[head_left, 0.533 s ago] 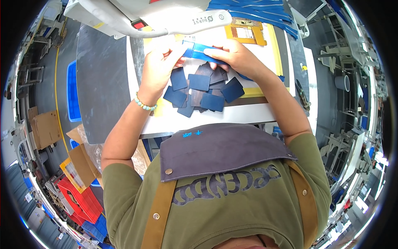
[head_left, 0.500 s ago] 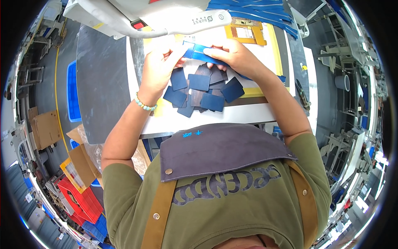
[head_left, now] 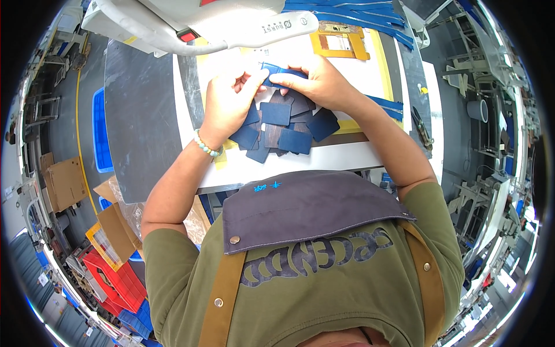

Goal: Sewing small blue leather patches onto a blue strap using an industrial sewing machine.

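A length of blue zipper tape (head_left: 277, 68) is stretched between my two hands, over the far edge of a pile. My left hand (head_left: 228, 101), below a beaded bracelet (head_left: 207, 144), pinches its left end between thumb and fingers. Gripping farther along is my right hand (head_left: 321, 84), thumb on top and fingers underneath. My fingers cover part of the tape. Beneath lies a loose heap of dark navy rectangular patches (head_left: 295, 141), some showing a brownish side. More blue tape (head_left: 386, 108) emerges to the right of my right forearm.
A white machine with a rounded arm (head_left: 272, 29) stands over the table's far side. Several blue strips (head_left: 358, 14) lie at the back right, beside a yellow-framed template (head_left: 341, 43). Scissors-like pliers (head_left: 422, 127) rest at the right. A blue bin (head_left: 102, 130) stands left.
My hands have drawn closer together and the tape between them now looks folded or bunched. My left hand has shifted slightly right. The patches stay put.
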The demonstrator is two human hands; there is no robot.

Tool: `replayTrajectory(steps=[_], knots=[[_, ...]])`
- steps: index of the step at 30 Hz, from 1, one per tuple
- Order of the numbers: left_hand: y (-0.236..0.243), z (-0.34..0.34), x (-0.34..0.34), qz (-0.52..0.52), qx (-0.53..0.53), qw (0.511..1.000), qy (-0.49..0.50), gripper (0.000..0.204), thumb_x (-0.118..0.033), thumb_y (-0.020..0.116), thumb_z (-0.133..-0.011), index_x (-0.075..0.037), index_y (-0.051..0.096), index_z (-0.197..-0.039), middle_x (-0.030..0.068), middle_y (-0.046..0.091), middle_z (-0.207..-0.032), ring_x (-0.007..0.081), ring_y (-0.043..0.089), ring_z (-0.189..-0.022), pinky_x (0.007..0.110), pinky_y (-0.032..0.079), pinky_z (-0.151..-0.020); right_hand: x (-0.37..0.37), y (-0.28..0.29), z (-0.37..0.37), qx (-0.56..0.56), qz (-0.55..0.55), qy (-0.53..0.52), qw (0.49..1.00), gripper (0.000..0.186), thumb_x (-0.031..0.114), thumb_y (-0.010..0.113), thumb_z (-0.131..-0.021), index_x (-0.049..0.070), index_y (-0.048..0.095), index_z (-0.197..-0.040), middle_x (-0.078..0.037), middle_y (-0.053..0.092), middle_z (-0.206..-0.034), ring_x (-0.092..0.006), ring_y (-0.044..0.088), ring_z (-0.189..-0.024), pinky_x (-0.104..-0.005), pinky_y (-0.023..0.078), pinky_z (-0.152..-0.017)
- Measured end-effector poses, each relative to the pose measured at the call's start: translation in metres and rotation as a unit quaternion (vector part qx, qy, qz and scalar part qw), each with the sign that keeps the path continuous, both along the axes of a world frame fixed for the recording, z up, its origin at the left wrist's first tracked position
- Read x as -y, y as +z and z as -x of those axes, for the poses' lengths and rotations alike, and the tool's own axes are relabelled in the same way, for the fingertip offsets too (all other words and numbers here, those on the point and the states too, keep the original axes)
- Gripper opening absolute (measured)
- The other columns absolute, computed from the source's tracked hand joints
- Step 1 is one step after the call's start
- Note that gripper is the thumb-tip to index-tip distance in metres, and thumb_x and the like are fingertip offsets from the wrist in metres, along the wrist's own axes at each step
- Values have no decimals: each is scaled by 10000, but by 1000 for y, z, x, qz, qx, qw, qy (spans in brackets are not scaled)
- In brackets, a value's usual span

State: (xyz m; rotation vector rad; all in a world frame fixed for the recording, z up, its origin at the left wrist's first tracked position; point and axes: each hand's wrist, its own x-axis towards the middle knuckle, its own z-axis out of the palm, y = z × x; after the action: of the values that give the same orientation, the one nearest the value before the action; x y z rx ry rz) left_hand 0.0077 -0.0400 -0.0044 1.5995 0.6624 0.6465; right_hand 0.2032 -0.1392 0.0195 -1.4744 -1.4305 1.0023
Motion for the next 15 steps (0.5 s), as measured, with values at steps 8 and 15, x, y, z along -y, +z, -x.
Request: replayTrajectory(steps=[8, 15], knots=[[2, 0, 1, 34, 4, 999, 5, 262, -206, 680, -1023, 26, 730, -914, 75, 726, -771, 102, 683, -705, 235, 533, -650, -2, 4, -4, -18, 100, -5, 995, 299, 293, 634, -1034, 11, 732, -1029, -29, 708, -829, -56, 536, -639, -228, 448, -621], [-3, 3, -8, 35, 5, 999, -33, 338, -239, 609, -1065, 42, 729, -921, 92, 738, -802, 115, 658, -691, 257, 541, -678, 0, 3, -7, -54, 95, -15, 994, 318, 292, 577, -1053, 18, 722, -985, -33, 710, -822, -67, 481, -568, -230, 410, -565]])
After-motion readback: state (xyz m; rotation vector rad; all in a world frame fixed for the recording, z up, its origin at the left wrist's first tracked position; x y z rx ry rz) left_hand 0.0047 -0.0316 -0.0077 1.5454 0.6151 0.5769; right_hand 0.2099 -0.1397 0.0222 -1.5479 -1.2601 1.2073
